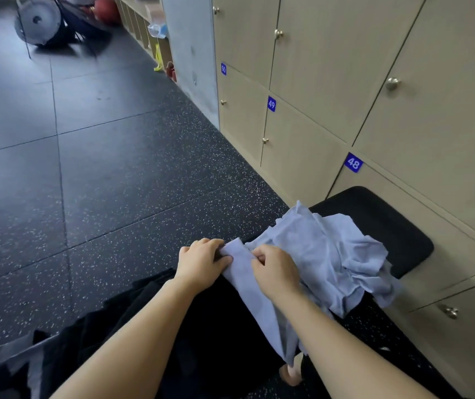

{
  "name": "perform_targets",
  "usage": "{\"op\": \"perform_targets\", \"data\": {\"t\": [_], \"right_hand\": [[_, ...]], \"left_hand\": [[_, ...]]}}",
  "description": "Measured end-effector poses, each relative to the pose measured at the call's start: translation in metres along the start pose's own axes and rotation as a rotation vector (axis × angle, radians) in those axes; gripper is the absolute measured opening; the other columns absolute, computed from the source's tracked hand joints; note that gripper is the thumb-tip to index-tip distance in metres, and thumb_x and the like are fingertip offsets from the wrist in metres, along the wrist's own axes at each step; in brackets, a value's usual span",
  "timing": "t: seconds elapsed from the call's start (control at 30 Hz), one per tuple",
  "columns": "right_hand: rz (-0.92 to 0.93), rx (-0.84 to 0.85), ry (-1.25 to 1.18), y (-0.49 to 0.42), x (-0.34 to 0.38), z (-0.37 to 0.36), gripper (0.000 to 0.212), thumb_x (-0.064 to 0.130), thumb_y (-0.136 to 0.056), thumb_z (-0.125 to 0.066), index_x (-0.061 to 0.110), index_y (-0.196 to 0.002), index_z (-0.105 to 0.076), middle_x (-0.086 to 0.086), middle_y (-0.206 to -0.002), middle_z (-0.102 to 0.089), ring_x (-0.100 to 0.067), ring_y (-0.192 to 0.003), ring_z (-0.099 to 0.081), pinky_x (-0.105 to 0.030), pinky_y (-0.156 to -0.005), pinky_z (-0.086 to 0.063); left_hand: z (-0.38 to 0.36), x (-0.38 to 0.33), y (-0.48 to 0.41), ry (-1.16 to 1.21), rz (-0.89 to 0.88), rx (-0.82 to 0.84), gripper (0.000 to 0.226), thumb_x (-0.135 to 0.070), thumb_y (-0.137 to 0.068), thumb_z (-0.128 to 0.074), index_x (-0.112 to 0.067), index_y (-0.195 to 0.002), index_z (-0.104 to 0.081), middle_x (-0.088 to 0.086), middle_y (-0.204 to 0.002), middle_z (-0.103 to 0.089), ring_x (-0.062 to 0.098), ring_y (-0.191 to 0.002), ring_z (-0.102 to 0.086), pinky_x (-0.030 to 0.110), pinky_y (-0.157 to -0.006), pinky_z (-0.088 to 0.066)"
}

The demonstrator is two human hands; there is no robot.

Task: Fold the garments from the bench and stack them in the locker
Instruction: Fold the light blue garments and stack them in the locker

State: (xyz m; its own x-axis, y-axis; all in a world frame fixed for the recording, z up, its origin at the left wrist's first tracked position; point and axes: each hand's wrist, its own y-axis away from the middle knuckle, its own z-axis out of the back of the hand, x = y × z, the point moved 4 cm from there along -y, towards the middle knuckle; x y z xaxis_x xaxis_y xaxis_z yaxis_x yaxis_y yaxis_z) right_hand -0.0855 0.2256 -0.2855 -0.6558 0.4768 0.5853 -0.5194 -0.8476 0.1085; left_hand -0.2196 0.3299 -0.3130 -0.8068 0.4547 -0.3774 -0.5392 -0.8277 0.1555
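Barely started tbh: left hand (201,263) and right hand (273,270) both pinching an edge of the crumpled blue shirt (322,249) on the near desk (388,223), lockers (302,159) on the right all closed.

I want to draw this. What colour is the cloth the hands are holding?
The cloth is pale blue and plain, no pattern; the head view shows it best.

Both bare forearms reaching forward, left hand (201,263) and right hand (275,270) side by side, fingers curled in a pinching grip
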Motion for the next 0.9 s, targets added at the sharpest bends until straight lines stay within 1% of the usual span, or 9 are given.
{"op": "perform_targets", "data": {"t": [0.07,0.13,0.23,0.3,0.37,0.47,0.6,0.77,0.9], "right_hand": [[0.008,-0.045,-0.109,0.008,0.003,0.022,0.015,0.014,-0.088,-0.056,0.016,-0.094,-0.069,0.001,-0.100,-0.072,-0.023,-0.097,-0.062,-0.033,-0.078,-0.047],[0.021,-0.096,-0.220,0.017,0.004,0.047,0.011,0.013,-0.088,-0.059,0.017,-0.091,-0.069,0.003,-0.090,-0.072,-0.019,-0.088,-0.064,-0.032,-0.076,-0.050],[0.064,-0.189,-0.364,0.031,0.006,0.090,0.016,0.009,-0.088,-0.061,0.021,-0.079,-0.062,0.010,-0.072,-0.064,-0.005,-0.068,-0.057,-0.017,-0.064,-0.044],[0.085,-0.249,-0.445,0.042,0.006,0.121,0.021,0.007,-0.089,-0.061,0.024,-0.078,-0.059,0.010,-0.072,-0.064,-0.002,-0.066,-0.056,-0.011,-0.060,-0.040],[0.095,-0.300,-0.520,0.052,0.007,0.152,0.020,0.005,-0.089,-0.060,0.022,-0.080,-0.060,0.010,-0.074,-0.065,-0.001,-0.068,-0.058,-0.010,-0.061,-0.042],[0.128,-0.372,-0.627,0.068,0.008,0.199,0.018,0.002,-0.090,-0.060,0.017,-0.080,-0.061,0.006,-0.075,-0.067,0.005,-0.063,-0.059,-0.010,-0.062,-0.045],[0.155,-0.464,-0.723,0.084,0.006,0.259,0.016,0.004,-0.087,-0.062,0.017,-0.078,-0.065,-0.003,-0.078,-0.072,-0.013,-0.071,-0.063,-0.030,-0.070,-0.050],[0.211,-0.487,-0.881,0.107,0.008,0.325,0.011,-0.001,-0.089,-0.059,0.004,-0.081,-0.062,-0.003,-0.069,-0.069,-0.012,-0.059,-0.056,-0.022,-0.054,-0.045],[0.256,-0.432,-0.979,0.126,0.009,0.365,0.005,0.006,-0.091,-0.062,0.004,-0.093,-0.066,-0.001,-0.074,-0.070,-0.011,-0.062,-0.060,-0.020,-0.057,-0.048]], "left_hand": [[0.015,-0.015,0.002,0.056,-0.046,-0.044,0.020,-0.046,-0.089,-0.058,-0.032,-0.102,-0.062,-0.008,-0.101,-0.058,0.017,-0.110,-0.052,0.035,-0.087,-0.029],[0.033,-0.031,0.004,0.131,-0.091,-0.078,0.014,-0.046,-0.086,-0.063,-0.034,-0.083,-0.055,-0.010,-0.093,-0.053,0.014,-0.103,-0.049,0.033,-0.083,-0.024],[0.065,-0.057,0.013,0.266,-0.174,-0.155,0.022,-0.043,-0.081,-0.071,-0.033,-0.073,-0.053,-0.011,-0.099,-0.052,0.009,-0.098,-0.046,0.032,-0.086,-0.029],[0.087,-0.079,0.021,0.431,-0.243,-0.165,0.025,-0.034,-0.081,-0.074,-0.029,-0.069,-0.052,-0.010,-0.089,-0.055,0.008,-0.083,-0.052,0.030,-0.077,-0.040],[0.107,-0.102,0.030,0.631,-0.279,-0.132,0.023,-0.021,-0.083,-0.075,-0.021,-0.072,-0.055,-0.009,-0.070,-0.054,0.007,-0.062,-0.047,0.028,-0.061,-0.039],[0.136,-0.142,0.042,0.830,-0.329,-0.125,0.019,-0.018,-0.085,-0.074,-0.006,-0.082,-0.060,0.000,-0.064,-0.052,0.011,-0.056,-0.042,0.025,-0.054,-0.034],[0.174,-0.201,0.059,1.027,-0.397,-0.141,0.024,-0.017,-0.089,-0.071,-0.013,-0.072,-0.054,-0.014,-0.052,-0.048,0.005,-0.049,-0.040,0.021,-0.049,-0.032],[0.214,-0.265,0.076,1.142,-0.500,-0.154,0.020,-0.022,-0.088,-0.072,-0.003,-0.082,-0.068,0.002,-0.070,-0.063,0.012,-0.066,-0.055,0.027,-0.063,-0.044],[0.237,-0.304,0.084,1.255,-0.546,-0.069,0.027,-0.028,-0.085,-0.074,-0.002,-0.092,-0.072,0.016,-0.087,-0.072,0.022,-0.078,-0.065,0.040,-0.076,-0.051]]}}
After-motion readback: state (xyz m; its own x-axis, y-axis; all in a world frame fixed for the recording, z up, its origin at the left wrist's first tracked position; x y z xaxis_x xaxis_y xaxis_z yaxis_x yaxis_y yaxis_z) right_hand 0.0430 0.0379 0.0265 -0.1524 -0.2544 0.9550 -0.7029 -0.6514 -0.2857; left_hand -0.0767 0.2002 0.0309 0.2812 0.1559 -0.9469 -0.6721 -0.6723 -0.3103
